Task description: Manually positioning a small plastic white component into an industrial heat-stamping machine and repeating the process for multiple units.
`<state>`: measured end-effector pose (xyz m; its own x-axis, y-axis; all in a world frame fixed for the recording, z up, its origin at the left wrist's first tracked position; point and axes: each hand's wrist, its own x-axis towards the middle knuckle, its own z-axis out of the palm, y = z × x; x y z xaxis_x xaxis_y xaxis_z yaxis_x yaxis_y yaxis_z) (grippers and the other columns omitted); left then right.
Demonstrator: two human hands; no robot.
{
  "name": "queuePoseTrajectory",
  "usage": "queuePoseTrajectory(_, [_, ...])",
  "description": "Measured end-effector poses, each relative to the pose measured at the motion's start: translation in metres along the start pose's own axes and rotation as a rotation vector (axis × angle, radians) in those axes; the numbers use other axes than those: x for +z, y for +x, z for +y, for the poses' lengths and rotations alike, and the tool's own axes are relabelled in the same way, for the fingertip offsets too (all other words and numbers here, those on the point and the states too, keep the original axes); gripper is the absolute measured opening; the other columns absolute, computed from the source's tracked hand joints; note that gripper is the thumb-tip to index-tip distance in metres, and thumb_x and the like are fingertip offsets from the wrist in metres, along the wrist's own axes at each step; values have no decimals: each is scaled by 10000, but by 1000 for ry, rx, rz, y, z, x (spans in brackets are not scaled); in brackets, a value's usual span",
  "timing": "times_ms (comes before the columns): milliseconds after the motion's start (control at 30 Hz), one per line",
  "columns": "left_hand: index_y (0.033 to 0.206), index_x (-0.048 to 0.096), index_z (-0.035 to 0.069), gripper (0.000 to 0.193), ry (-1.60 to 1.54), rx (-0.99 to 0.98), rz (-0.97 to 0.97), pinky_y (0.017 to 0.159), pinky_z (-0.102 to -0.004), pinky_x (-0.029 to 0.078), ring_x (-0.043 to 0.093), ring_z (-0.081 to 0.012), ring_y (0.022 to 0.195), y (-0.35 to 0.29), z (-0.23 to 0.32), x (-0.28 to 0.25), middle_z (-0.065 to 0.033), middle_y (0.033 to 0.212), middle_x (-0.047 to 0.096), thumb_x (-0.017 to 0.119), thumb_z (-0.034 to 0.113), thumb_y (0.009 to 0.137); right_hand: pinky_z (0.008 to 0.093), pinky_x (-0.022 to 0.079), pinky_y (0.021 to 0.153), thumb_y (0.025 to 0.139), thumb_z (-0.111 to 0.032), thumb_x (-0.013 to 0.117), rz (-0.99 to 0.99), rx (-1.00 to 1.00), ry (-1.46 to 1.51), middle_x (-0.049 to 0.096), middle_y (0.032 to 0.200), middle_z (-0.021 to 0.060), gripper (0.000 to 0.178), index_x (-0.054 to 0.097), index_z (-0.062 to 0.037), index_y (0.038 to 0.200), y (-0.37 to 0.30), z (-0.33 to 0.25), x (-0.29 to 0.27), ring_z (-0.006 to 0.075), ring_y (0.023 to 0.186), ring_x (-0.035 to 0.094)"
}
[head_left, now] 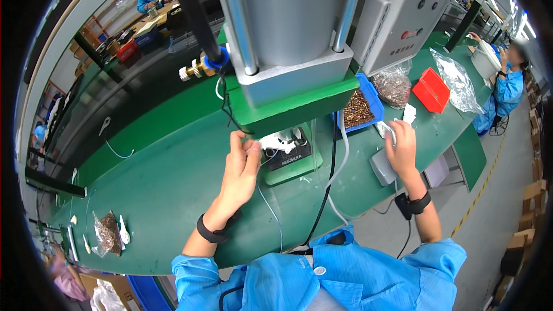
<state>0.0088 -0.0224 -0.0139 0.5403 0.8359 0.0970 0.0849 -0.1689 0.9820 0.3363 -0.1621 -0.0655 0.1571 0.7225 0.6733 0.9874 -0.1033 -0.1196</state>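
My left hand [241, 164] reaches under the press head [294, 103] and pinches the end of a white plastic part [277, 141]. That part lies at the dark fixture [290, 158] on the press's green base; the press head partly hides it. A thin blue-grey cord [269, 203] trails from there toward the bench's front edge. To the right, my right hand [401, 148] is closed, with its fingers and thumb around a small white piece [385, 129]. A grey box [382, 167] sits just below that hand.
A blue bin [377, 101] of small brass-coloured pieces stands behind the press, beside a clear bag [394, 85] of similar pieces. A red bin [432, 90] and plastic sheeting [457, 80] lie farther right. Cables [333, 179] cross the bench. Another bag [108, 233] lies far left.
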Motion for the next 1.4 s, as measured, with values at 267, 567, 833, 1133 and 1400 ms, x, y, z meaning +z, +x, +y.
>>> queuePoseTrajectory(267, [1042, 337, 10, 151, 24, -14, -6, 508, -270, 311, 367, -95, 550, 2, 1, -4, -21, 620, 418, 365, 97, 922, 427, 445, 761, 780, -147, 565, -753, -69, 54, 589, 883, 195, 277, 557, -9, 1021, 94, -27, 25, 354, 887, 567])
queuePoseTrajectory(567, [997, 421, 114, 130, -366, 9, 105, 457, -190, 310, 340, -45, 508, 19, 2, -22, 45, 664, 398, 457, 202, 908, 448, 479, 697, 689, -40, 600, -740, -44, 211, 619, 785, 195, 87, 630, 0, 760, 91, 0, 84, 357, 795, 603])
queuePoseTrajectory(833, [1021, 421, 65, 174, 21, 3, 490, 493, -195, 294, 363, -33, 558, 90, -30, -194, 41, 652, 434, 411, 182, 893, 430, 485, 667, 733, -125, 610, -538, -81, 158, 603, 848, 182, 178, 589, -20, 875, 75, 0, 65, 358, 789, 589])
queuePoseTrajectory(1133, [1242, 457, 126, 584, 1309, -41, 125, 943, -487, 364, 398, -327, 1191, 243, -89, -149, -140, 1302, 397, 620, 360, 733, 461, 434, 829, 646, -31, 622, -489, -91, 202, 554, 1031, 217, 411, 541, -28, 1048, 66, -5, 45, 429, 984, 511])
queuePoseTrajectory(1400, [1327, 362, 126, 589, 1085, 540, -216, 1004, -495, 295, 264, -279, 1305, 361, -127, -1, -116, 1417, 277, 524, 255, 776, 468, 412, 810, 584, 91, 528, -503, 11, 203, 542, 959, 258, 407, 549, 26, 985, 44, 13, 42, 442, 947, 504])
